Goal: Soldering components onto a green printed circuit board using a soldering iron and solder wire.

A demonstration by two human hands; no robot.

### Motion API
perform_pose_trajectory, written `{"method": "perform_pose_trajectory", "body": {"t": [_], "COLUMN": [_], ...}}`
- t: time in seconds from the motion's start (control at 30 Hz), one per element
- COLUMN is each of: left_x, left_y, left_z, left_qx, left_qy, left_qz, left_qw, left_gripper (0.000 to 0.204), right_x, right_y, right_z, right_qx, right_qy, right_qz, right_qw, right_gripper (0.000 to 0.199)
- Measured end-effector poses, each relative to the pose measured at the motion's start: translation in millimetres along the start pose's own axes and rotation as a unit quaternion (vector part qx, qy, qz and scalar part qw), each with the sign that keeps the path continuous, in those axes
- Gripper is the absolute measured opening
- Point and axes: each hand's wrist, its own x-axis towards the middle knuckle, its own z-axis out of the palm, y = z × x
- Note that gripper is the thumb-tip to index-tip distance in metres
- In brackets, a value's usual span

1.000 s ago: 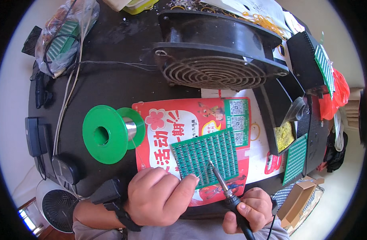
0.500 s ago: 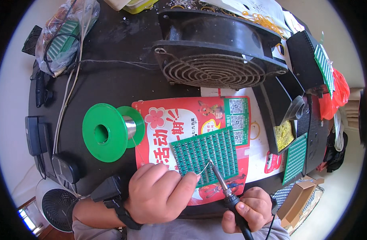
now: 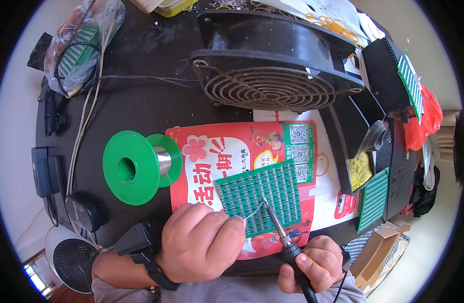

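Note:
A green circuit board panel (image 3: 257,189), covered in rows of small parts, lies on a red printed sheet (image 3: 191,134) in front of me. My left hand (image 3: 201,245) is closed in a pinch on solder wire (image 3: 253,212), whose free end reaches over the panel. From that hand the wire runs back to a green spool (image 3: 133,169) at the left. My right hand (image 3: 315,265) grips the dark handle of a soldering iron (image 3: 278,224). The iron's tip is at the middle of the panel, right by the wire's end; whether they touch I cannot tell.
A black fan (image 3: 272,70) with a round grille stands behind the panel. To the right is an iron stand with a yellow sponge (image 3: 359,170), and another green panel (image 3: 374,199) beside it. A bag of panels (image 3: 83,48) sits at the far left.
My left hand has shifted slightly left and down, and the solder wire's free end now bends more. The iron's tip has moved slightly left and up on the panel.

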Motion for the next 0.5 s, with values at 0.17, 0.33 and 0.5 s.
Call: {"method": "perform_pose_trajectory", "body": {"t": [0.17, 0.33, 0.5], "left_x": [2.9, 6.3, 2.2], "left_y": [0.7, -0.2, 0.5], "left_z": [-4.5, -10.1, -13.3], "left_qx": [0.011, 0.034, 0.006], "left_qy": [-0.018, -0.003, -0.011], "left_qz": [0.009, 0.038, 0.052], "left_qw": [1.0, 0.999, 0.999], "left_gripper": [0.022, 0.026, 0.029], "right_x": [1.3, 1.3, -0.8], "right_y": [-2.7, 0.2, 0.0], "right_z": [-1.3, -0.9, -0.3], "right_qx": [0.003, 0.005, 0.002], "right_qy": [-0.001, -0.002, 0.006], "right_qz": [0.012, 0.0, 0.002], "right_qw": [1.0, 1.0, 1.0], "right_gripper": [0.034, 0.034, 0.034]}}
